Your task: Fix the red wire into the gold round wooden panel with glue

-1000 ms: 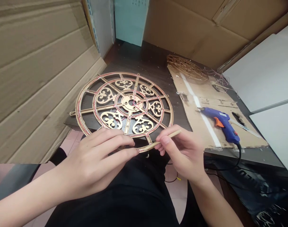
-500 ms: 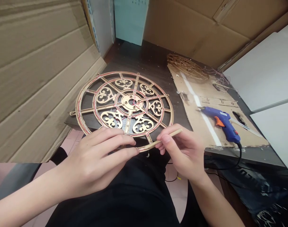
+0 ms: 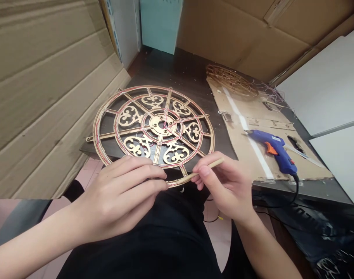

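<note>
A round, gold-coloured openwork frame (image 3: 156, 130) with spokes and scrolled ornaments lies on the dark table, its near edge jutting over the table's front. Thin red wires run in the channels of its rings and gather at the hub. My left hand (image 3: 121, 197) is curled over the near outer rim; its thumb is hidden. Pinched between the thumb and fingers of my right hand (image 3: 226, 188) is a thin wooden stick (image 3: 216, 163). The stick slants down to the left, its tip at the wired channel of the near rim, just right of my left fingertips.
A blue glue gun (image 3: 277, 149) rests on a cardboard sheet (image 3: 243, 151) to the right, its cord hanging off the edge. Behind it lies a coiled brown bundle (image 3: 230, 79) beside loose thin wires (image 3: 271, 93). A cardboard wall (image 3: 54, 97) stands close on the left.
The fingertips of my left hand have drawn slightly left along the rim, uncovering a little more of it. My right hand and the stick stay almost where they were.
</note>
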### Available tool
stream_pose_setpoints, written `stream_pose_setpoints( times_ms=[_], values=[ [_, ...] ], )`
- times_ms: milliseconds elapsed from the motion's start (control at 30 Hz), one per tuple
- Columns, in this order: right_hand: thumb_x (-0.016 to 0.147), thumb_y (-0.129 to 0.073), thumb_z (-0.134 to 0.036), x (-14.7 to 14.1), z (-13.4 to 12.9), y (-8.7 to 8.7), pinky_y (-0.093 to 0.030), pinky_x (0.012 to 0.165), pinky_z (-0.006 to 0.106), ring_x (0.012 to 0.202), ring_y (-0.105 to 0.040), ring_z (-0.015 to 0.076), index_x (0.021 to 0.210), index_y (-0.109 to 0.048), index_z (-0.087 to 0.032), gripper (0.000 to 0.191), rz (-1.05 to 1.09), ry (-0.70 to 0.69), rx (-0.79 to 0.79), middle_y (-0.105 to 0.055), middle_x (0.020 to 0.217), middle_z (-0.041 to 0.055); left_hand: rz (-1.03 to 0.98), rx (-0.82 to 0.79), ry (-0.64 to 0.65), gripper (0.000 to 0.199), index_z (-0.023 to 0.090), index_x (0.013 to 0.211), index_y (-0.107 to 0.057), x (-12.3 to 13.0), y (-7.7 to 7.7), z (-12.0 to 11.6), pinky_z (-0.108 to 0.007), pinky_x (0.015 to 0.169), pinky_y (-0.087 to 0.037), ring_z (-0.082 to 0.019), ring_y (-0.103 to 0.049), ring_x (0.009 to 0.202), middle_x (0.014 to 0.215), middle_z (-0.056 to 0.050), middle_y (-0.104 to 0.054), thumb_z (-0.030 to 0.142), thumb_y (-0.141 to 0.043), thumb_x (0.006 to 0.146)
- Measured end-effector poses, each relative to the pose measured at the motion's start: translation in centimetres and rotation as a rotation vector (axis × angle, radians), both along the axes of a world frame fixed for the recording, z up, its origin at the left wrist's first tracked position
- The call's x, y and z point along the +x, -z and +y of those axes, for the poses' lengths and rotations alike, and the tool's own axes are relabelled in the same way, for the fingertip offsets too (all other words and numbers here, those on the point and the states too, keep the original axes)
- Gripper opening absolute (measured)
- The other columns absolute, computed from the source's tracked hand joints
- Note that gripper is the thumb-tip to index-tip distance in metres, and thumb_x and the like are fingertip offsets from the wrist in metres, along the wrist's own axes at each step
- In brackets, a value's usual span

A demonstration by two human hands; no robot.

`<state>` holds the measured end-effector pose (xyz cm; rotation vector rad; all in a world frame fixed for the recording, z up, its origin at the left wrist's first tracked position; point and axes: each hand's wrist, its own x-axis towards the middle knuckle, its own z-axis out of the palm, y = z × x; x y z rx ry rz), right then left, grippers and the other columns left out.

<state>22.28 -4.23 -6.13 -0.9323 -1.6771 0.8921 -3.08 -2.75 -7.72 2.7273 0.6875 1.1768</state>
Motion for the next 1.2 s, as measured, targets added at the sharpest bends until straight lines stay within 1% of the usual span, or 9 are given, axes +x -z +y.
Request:
stream_pose_setpoints(
  times_ms=[167,300,433,600,667,800,1033,1200],
  values=[
    [0.103,-0.064,-0.013,-0.11,0.12,-0.02,-0.056,0.060,0.017,0.067,-0.068,0.0063,0.092,-0.069,-0.019,0.013,-0.025,0.009,0.024,-0.070,0.083,-0.0028,0.021,0.021,-0.007,0.027,0.013,0.110,-0.069,-0.06,0.14,0.04,-0.039,0.090,-0.053,-0.023,-0.064,0.104,0.113,-0.007,-0.073,-0.001,-0.072,0.087],
    [0.103,-0.064,-0.014,-0.07,0.11,-0.06,-0.054,0.059,0.018,0.065,-0.066,0.0062,0.092,-0.069,-0.019,0.013,-0.050,0.016,0.030,-0.070,0.082,-0.0031,0.035,0.078,-0.019,0.026,0.014,0.112,-0.070,-0.15,0.49,0.08,-0.039,0.093,-0.052,-0.024,-0.063,0.107,0.115,-0.007,-0.073,0.002,-0.073,0.089],
    [0.102,-0.065,-0.013,0.03,0.15,0.00,-0.053,0.059,0.020,0.065,-0.066,0.0070,0.095,-0.070,-0.019,0.010,-0.043,-0.007,0.063,-0.071,0.083,-0.0022,0.018,0.091,-0.021,0.024,0.013,0.110,-0.070,0.01,0.64,0.18,-0.039,0.092,-0.052,-0.023,-0.063,0.105,0.113,-0.008,-0.074,0.002,-0.074,0.089],
    [0.099,-0.069,-0.011,0.05,0.22,0.08,-0.056,0.069,0.027,0.076,-0.070,0.0132,0.101,-0.073,-0.018,0.008,-0.088,-0.079,0.160,-0.075,0.089,0.0014,-0.003,0.091,-0.027,0.025,0.010,0.109,-0.069,0.17,0.63,0.13,-0.038,0.091,-0.053,-0.023,-0.064,0.105,0.111,-0.009,-0.074,-0.001,-0.074,0.087],
    [0.098,-0.069,-0.011,0.02,0.24,0.09,-0.057,0.071,0.029,0.077,-0.071,0.0150,0.102,-0.073,-0.018,0.009,-0.103,-0.092,0.179,-0.076,0.090,0.0023,-0.004,0.087,-0.028,0.026,0.010,0.109,-0.069,0.16,0.63,0.09,-0.038,0.091,-0.053,-0.022,-0.064,0.105,0.112,-0.009,-0.074,-0.002,-0.074,0.087],
    [0.099,-0.069,-0.011,-0.02,0.29,0.06,-0.056,0.071,0.030,0.078,-0.071,0.0154,0.102,-0.073,-0.018,0.008,-0.110,-0.094,0.195,-0.076,0.089,0.0026,-0.012,0.077,-0.025,0.026,0.011,0.109,-0.069,0.16,0.63,0.02,-0.038,0.091,-0.053,-0.022,-0.064,0.105,0.111,-0.008,-0.074,-0.001,-0.075,0.087],
    [0.099,-0.069,-0.011,-0.06,0.23,-0.05,-0.057,0.070,0.028,0.076,-0.071,0.0146,0.100,-0.073,-0.018,0.008,-0.107,-0.068,0.173,-0.076,0.088,0.0019,-0.003,0.086,-0.026,0.024,0.012,0.109,-0.070,0.13,0.76,0.03,-0.039,0.093,-0.053,-0.022,-0.064,0.105,0.111,-0.008,-0.074,0.000,-0.073,0.088],
    [0.098,-0.069,-0.011,0.02,0.34,-0.07,-0.057,0.073,0.029,0.078,-0.072,0.0156,0.100,-0.073,-0.018,0.008,-0.104,-0.095,0.182,-0.076,0.087,0.0029,-0.004,0.065,-0.015,0.026,0.012,0.108,-0.070,-0.06,0.75,0.00,-0.038,0.091,-0.053,-0.022,-0.064,0.104,0.111,-0.008,-0.073,-0.001,-0.075,0.086]
  ],
)
